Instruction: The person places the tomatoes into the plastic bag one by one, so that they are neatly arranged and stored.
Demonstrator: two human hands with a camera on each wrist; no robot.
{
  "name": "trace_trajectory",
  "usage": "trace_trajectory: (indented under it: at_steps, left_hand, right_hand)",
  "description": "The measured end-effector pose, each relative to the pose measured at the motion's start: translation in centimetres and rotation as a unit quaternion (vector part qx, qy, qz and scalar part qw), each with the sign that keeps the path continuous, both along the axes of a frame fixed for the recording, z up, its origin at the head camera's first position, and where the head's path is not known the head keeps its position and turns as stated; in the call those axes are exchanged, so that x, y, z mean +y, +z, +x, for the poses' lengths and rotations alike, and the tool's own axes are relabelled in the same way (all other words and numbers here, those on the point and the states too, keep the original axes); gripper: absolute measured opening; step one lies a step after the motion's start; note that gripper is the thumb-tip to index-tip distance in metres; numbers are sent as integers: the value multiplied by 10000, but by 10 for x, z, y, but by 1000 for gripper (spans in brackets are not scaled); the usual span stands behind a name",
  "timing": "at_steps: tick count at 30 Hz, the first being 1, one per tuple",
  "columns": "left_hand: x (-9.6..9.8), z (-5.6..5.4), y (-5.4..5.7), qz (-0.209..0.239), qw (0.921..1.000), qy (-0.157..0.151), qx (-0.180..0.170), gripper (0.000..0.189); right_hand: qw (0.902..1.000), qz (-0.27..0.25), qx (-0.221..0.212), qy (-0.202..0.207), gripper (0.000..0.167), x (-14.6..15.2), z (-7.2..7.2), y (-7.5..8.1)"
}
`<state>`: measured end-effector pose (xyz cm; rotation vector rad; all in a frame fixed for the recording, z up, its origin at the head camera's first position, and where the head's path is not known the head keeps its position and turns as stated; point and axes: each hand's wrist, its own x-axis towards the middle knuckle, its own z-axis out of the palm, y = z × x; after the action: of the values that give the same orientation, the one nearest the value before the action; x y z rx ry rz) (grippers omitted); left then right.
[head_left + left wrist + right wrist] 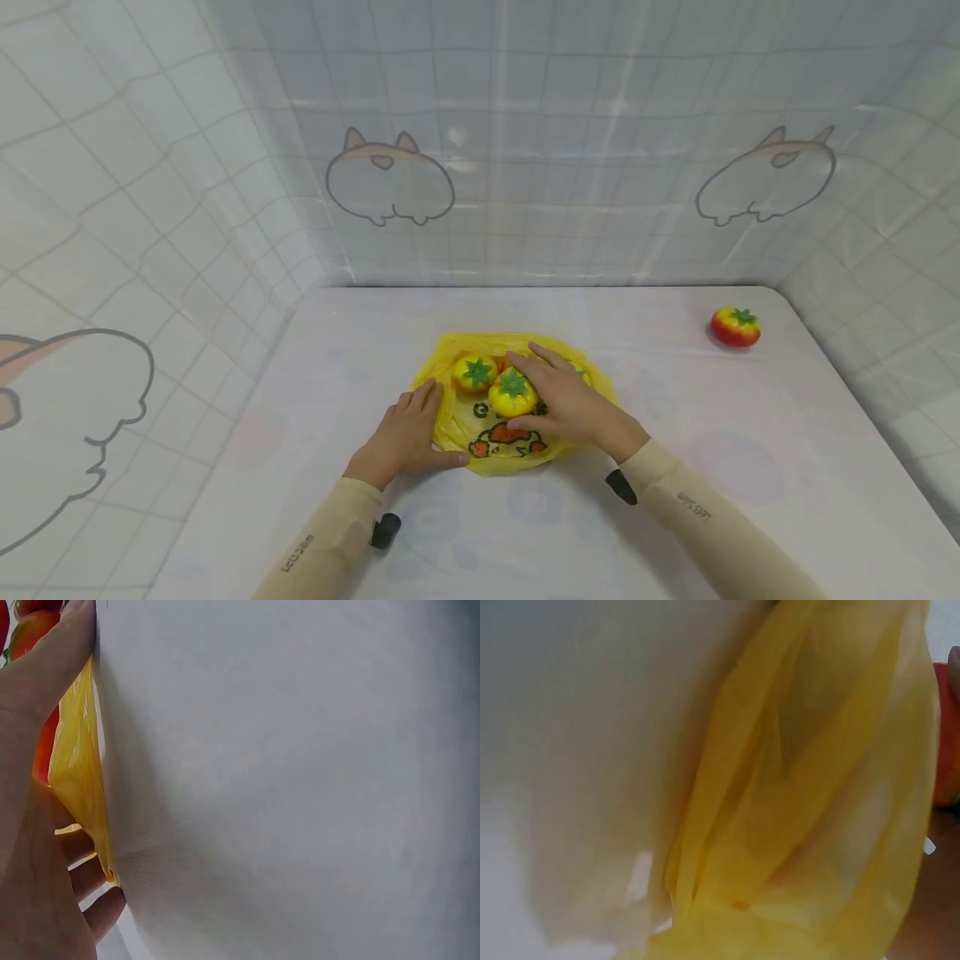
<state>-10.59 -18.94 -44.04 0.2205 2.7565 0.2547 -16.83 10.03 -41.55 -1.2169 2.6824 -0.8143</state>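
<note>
As right hand (573,404) grips tomato (513,393) — bag (486,342) lies beneath

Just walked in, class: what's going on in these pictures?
A person is using both bare hands at a table. The left hand touches the left side of a yellow bag. The right hand holds a green-topped fruit above the bag's print, beside another yellow fruit. A red-and-yellow fruit lies apart, toward the far right.

The left hand (26,832) lies against a yellow bag (79,761). Red fruit (30,636) peeks out beside it. Pale bench (285,780) spreads alongside.
</note>
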Motion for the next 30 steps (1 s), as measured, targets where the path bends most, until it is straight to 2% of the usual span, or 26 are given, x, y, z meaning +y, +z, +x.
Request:
trace_trajectory:
  at_steps: [10, 30]
  left_hand:
    - [-1, -2, -1, -47, 9999, -76, 92, 130]
    - [-2, -1, 2, -105, 9999, -120, 3, 132]
  right_hand:
    - [9998, -15, 103, 151, 96, -13, 3, -2]
    - [9962, 600, 341, 533, 98, -27, 5, -20]
